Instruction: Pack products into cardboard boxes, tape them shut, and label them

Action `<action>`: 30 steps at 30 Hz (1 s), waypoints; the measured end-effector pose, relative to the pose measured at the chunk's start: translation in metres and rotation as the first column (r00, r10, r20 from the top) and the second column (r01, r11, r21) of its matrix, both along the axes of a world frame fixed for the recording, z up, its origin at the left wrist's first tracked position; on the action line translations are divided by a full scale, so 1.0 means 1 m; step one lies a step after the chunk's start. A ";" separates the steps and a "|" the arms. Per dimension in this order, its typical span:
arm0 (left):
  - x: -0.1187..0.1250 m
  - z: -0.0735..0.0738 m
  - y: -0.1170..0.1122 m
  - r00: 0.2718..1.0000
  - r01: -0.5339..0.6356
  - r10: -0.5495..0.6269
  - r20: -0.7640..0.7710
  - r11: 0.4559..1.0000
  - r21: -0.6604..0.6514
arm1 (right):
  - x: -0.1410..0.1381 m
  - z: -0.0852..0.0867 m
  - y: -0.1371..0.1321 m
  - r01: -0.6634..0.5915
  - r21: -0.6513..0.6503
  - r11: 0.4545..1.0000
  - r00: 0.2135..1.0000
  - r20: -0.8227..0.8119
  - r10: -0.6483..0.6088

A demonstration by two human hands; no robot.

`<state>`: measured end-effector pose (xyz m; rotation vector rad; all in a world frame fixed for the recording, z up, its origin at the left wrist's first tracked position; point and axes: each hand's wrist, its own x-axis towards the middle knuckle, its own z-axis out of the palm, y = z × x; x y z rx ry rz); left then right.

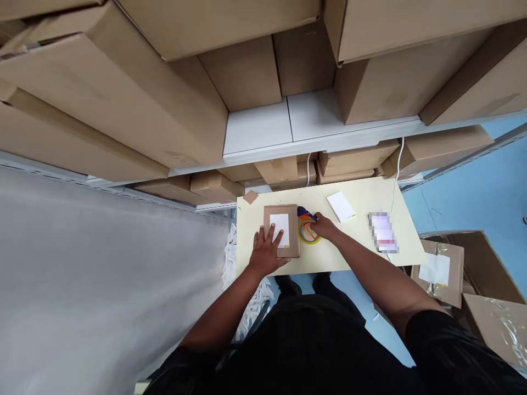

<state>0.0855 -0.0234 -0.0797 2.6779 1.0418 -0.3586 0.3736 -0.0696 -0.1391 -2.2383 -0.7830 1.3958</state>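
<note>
The left hand (266, 252) lies on the labelled cardboard carton (292, 222) on the cream tabletop (247, 219), fingers spread, gripping nothing; the right hand (325, 226) curls round a tape dispenser (304, 212) just beside it. Taping seems in hand (tape contact is unclear); the next move probably calls for a steadied carton.

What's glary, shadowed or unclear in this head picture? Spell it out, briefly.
Head view: clear tape on the lower-right carton catches glare; head view: the recessed carton on the upper shelf sits in shadow; head view: the phone-like device is masked by coarse pixel blocks; head view: any print on the label partly under the left hand is unreadable.
</note>
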 end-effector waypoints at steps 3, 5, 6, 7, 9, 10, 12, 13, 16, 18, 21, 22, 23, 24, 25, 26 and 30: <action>0.007 -0.012 -0.003 0.999 -0.039 0.038 0.015 0.998 0.052 | -0.001 0.000 -0.003 -0.006 0.010 1.000 1.000 -0.007 0.006; 0.010 -0.018 -0.004 0.998 -0.059 0.057 0.034 0.996 0.060 | -0.005 0.001 -0.019 0.007 0.016 1.000 1.000 -0.009 -0.007; 0.011 -0.019 -0.005 0.996 -0.075 0.072 0.042 0.995 0.061 | -0.009 0.001 -0.032 0.018 0.017 1.000 1.000 -0.007 -0.018; 0.013 -0.021 -0.006 0.995 -0.093 0.090 0.049 0.994 0.060 | -0.014 0.002 -0.048 0.030 0.015 0.999 1.000 -0.003 -0.030; 0.017 -0.023 -0.009 0.990 -0.129 0.126 0.062 0.990 0.053 | -0.030 0.002 -0.087 0.054 0.018 0.998 0.999 -0.003 -0.054; 0.020 -0.024 -0.010 0.987 -0.145 0.142 0.069 0.988 0.050 | -0.040 0.001 -0.107 0.064 0.023 0.998 0.998 -0.007 -0.064; 0.027 -0.027 -0.013 0.981 -0.179 0.174 0.091 0.983 0.047 | -0.064 -0.002 -0.144 0.074 0.086 0.994 0.993 -0.094 -0.066; 0.032 -0.028 -0.015 0.975 -0.198 0.193 0.106 0.979 0.044 | -0.075 -0.004 -0.157 0.075 0.087 0.993 0.986 -0.154 -0.061; 0.043 -0.031 -0.025 0.955 -0.250 0.246 0.164 0.968 0.005 | -0.100 -0.010 -0.171 0.128 0.010 0.992 0.973 -0.197 -0.124; 0.045 -0.029 -0.034 0.948 -0.264 0.268 0.175 0.964 -0.043 | -0.103 -0.013 -0.161 0.165 -0.022 0.986 0.974 -0.156 -0.166; 0.035 -0.017 -0.043 0.975 -0.191 0.202 0.095 0.975 -0.111 | -0.084 -0.017 -0.137 0.185 -0.015 0.983 0.976 -0.110 -0.186; 0.029 -0.012 -0.041 0.988 -0.131 0.139 0.059 0.983 -0.127 | -0.073 -0.019 -0.129 0.184 -0.009 0.983 0.977 -0.104 -0.184; 0.022 -0.006 -0.036 0.997 -0.063 0.067 0.030 0.989 -0.133 | -0.061 -0.020 -0.120 0.180 -0.004 0.984 0.979 -0.100 -0.180; 0.015 0.000 -0.027 1.000 0.004 -0.003 0.010 0.992 -0.127 | -0.048 -0.022 -0.112 0.173 0.003 0.985 0.980 -0.096 -0.172; 0.009 0.005 -0.015 0.999 0.048 -0.049 -0.002 0.994 -0.097 | -0.035 -0.023 -0.104 0.159 0.009 0.987 0.983 -0.097 -0.158; 0.005 0.009 -0.001 0.998 0.057 -0.058 -0.015 0.997 -0.049 | -0.024 -0.025 -0.095 0.143 0.013 0.990 0.985 -0.097 -0.141; 0.006 0.009 0.053 0.998 -0.052 0.054 -0.030 0.997 0.063 | 0.004 -0.028 -0.063 0.084 0.014 0.996 0.990 -0.112 -0.082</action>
